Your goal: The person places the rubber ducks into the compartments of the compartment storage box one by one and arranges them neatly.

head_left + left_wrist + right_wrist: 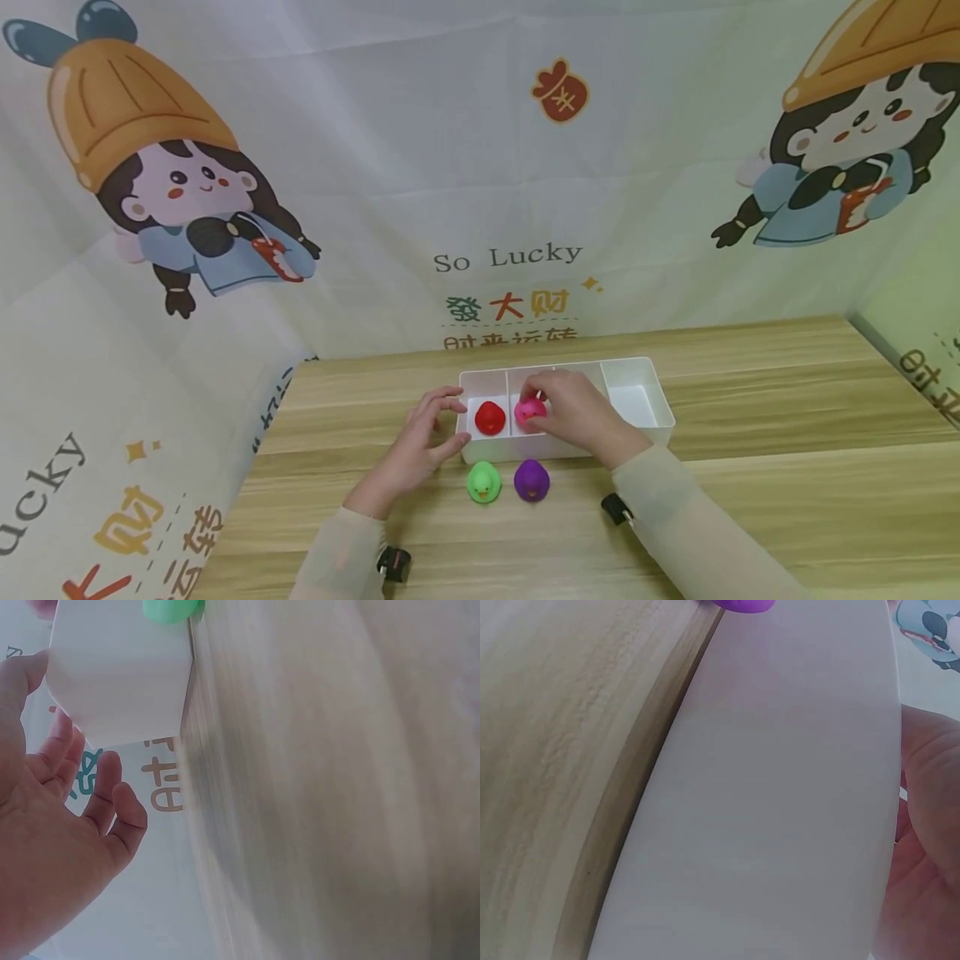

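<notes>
A white three-compartment box (498,451) stands on the table. My right hand (583,414) reaches into its middle compartment and pinches a pink rubber duck (527,412) between thumb and fingers. In the left compartment sits a red rubber duck (490,418). My left hand (412,454) is at the box's left end, fingers spread and loosely bent, with the thumb by the front corner; in the left wrist view the thumb tip meets the box edge. Green (483,483) and purple (532,482) rubber ducks stand side by side before the box. The right fingertips are hidden in the right wrist view.
The right compartment (633,406) shows its bare floor. Under everything is a wood-grain table (780,400). A printed cloth (420,167) hangs behind the table and along its sides. Dark wrist devices (393,564) sit at both sleeves.
</notes>
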Motion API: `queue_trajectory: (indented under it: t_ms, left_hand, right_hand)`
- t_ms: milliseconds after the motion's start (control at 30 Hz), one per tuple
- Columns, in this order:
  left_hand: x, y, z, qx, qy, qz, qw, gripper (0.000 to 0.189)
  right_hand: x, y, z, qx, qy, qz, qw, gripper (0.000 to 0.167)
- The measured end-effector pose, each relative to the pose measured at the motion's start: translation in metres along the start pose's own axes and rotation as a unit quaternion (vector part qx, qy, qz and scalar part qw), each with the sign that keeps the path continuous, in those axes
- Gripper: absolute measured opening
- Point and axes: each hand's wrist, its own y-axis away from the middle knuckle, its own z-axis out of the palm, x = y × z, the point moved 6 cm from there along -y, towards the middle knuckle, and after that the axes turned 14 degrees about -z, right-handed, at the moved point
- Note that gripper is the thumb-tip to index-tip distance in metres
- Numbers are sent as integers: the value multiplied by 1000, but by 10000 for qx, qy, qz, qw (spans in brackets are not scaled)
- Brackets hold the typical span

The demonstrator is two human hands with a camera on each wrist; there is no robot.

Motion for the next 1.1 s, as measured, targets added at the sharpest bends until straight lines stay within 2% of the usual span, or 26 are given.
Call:
queue_trajectory:
  t_ms: [133, 267, 600, 1100]
  left_hand:
    - [-1, 0, 1, 2, 16, -31, 10000, 35]
    - [0, 0, 1, 51, 15, 87, 9999, 32]
    - [0, 0, 0, 92, -6, 254, 9996, 31]
    - [-1, -1, -1, 87, 52, 317, 9994, 30]
  right_hand:
    - [1, -1, 1, -59, -10, 14, 10000, 18]
    - [3, -2, 1, -104, -47, 86, 9999, 18]
    - [7, -6, 5, -443, 288, 330, 9981, 20]
    - [7, -8, 6, -547, 503, 382, 9965, 23]
